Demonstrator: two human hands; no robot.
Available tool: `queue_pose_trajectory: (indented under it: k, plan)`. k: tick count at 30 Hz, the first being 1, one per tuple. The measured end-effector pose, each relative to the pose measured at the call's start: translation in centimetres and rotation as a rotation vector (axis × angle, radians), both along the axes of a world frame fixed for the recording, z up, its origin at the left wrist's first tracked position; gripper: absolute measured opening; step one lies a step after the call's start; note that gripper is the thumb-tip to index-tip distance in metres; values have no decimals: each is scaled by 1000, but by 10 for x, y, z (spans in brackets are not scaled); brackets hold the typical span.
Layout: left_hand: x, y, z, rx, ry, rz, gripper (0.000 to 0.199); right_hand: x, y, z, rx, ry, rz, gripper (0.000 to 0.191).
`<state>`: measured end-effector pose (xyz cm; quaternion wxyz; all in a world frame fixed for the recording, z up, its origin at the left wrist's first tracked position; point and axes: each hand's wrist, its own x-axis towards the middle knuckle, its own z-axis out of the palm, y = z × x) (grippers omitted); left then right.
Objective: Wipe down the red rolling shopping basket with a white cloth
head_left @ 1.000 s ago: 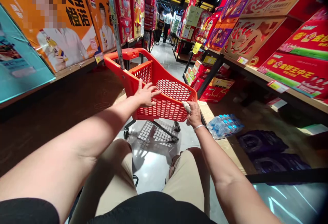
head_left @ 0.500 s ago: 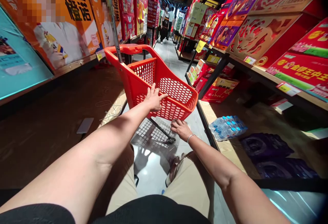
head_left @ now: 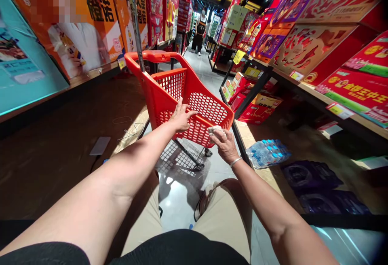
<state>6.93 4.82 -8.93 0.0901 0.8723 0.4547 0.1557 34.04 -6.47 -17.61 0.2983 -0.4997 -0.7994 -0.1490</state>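
Observation:
A red plastic shopping cart (head_left: 201,124) with perforated walls stands in front of me, at an angle. My left hand (head_left: 181,118) rests on its near rim with the fingers spread. At the cart's near right corner, my right hand (head_left: 224,145) is closed on a crumpled, greyish-white cloth (head_left: 217,131) and presses it against the rim or wall. The palm side of my right hand is hidden. Below the basket, the dark metal frame (head_left: 188,153) and a small caster (head_left: 207,152) show.
Shelves with boxed goods line both sides, including orange boxes (head_left: 103,22) and red gift boxes (head_left: 357,87). A pack of water bottles (head_left: 268,153) lies on the lower right shelf. A person (head_left: 200,32) stands farther along the aisle. A metal pole (head_left: 135,18) rises beside the cart.
My right hand has come up from below the basket to its near right corner, and the cloth now shows in it. My left hand stays on the rim.

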Motion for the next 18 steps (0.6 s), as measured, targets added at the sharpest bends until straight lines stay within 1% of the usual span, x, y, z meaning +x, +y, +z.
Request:
queue_pose_trajectory:
  k: [1,3,5,7,8,11,13,14,16,18]
  plan:
    - [-1,0,-1,-3,-10,1,62,8,-6,1,-5,20,22,37]
    - [-4,1,-3,-17,-31,-4,61,22,-17,8,-24,83,47,40]
    - [-7,2,-6,-26,-54,-19,62,32,-24,18,-46,162,11,43]
    - [-10,1,-8,-15,-72,-35,61,32,-25,27,-54,241,-33,45]
    - [-12,0,-9,-5,-79,-38,60,28,-24,29,-54,275,-37,48]
    - [-17,-4,-8,5,-77,-24,56,-4,-13,34,-89,335,-58,55]
    - [-19,-5,-6,-4,-63,-3,56,-33,-3,39,-132,318,-105,58]
    - [-21,-5,-5,-10,-55,4,56,-48,3,43,-155,290,-107,60]
    - [-23,-4,-4,-11,-44,10,56,-76,14,52,-193,218,-46,64]
    - [-26,-1,-5,5,-41,5,53,-96,26,60,-217,173,45,65]
